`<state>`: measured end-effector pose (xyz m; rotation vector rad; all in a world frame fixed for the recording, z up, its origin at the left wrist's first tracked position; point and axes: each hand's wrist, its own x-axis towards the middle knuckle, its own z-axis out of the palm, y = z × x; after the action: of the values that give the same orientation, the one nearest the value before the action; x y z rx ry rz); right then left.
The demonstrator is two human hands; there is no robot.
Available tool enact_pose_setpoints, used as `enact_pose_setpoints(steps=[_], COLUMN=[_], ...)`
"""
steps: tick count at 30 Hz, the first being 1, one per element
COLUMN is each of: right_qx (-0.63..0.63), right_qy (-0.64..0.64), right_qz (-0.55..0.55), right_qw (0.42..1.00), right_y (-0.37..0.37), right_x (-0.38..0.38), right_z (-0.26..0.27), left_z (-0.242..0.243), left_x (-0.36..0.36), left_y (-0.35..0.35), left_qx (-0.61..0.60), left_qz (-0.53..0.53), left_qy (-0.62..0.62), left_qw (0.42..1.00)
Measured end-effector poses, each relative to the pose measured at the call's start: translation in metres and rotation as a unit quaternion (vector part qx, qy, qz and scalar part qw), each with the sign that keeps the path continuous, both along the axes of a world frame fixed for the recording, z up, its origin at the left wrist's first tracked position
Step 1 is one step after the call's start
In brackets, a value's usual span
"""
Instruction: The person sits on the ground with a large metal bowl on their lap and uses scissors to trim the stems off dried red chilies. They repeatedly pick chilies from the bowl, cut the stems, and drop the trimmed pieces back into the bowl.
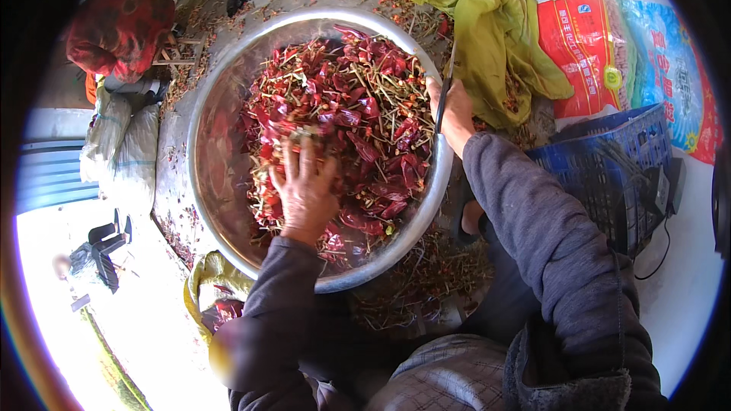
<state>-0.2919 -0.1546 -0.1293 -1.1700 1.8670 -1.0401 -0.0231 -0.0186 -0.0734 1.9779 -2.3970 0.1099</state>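
A large round metal basin [211, 211] stands before me, holding a heap of dried red chili peppers [365, 148] mixed with cut stems. My left hand [305, 188] reaches into the heap from the near side, fingers spread and palm down. Blur hides its fingertips where they touch the peppers, and I see nothing gripped. At the basin's right rim, my right hand [454, 111] is closed around a black-handled bladed tool [442, 97]. The narrow blade points away from me; whether it is scissors or a knife is unclear.
Stems and pepper scraps litter the floor. A yellow-green woven sack [491, 40] and a blue plastic crate [605, 148] lie to the right. Near my left forearm is an open sack [223, 279] with peppers. Another person [123, 28] sits at upper left; white sacks [128, 148] stand below.
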Motion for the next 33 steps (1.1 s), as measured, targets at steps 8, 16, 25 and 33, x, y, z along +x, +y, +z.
enact_pose_setpoints(steps=[8, 16, 25, 33], right_qx=[0.019, 0.021, 0.03, 0.066], right_qy=[0.063, 0.074, 0.03, 0.013], right_qz=[0.012, 0.02, 0.019, 0.024], right_qw=[0.998, 0.997, 0.999, 0.997], right_y=[-0.005, -0.004, 0.0, -0.008], right_x=[-0.001, -0.001, 0.0, -0.004], right_z=[-0.003, -0.004, 0.007, -0.003], left_z=[0.002, 0.04, -0.009, -0.021], left_x=[0.105, 0.068, -0.069, 0.06], left_y=[-0.023, 0.006, 0.026, 0.014], left_qx=[0.07, 0.224, 0.17, 0.075], left_qz=[0.226, 0.214, -0.218, -0.043], left_qy=[-0.065, -0.054, -0.093, -0.113], left_qw=[0.969, 0.949, 0.956, 0.99])
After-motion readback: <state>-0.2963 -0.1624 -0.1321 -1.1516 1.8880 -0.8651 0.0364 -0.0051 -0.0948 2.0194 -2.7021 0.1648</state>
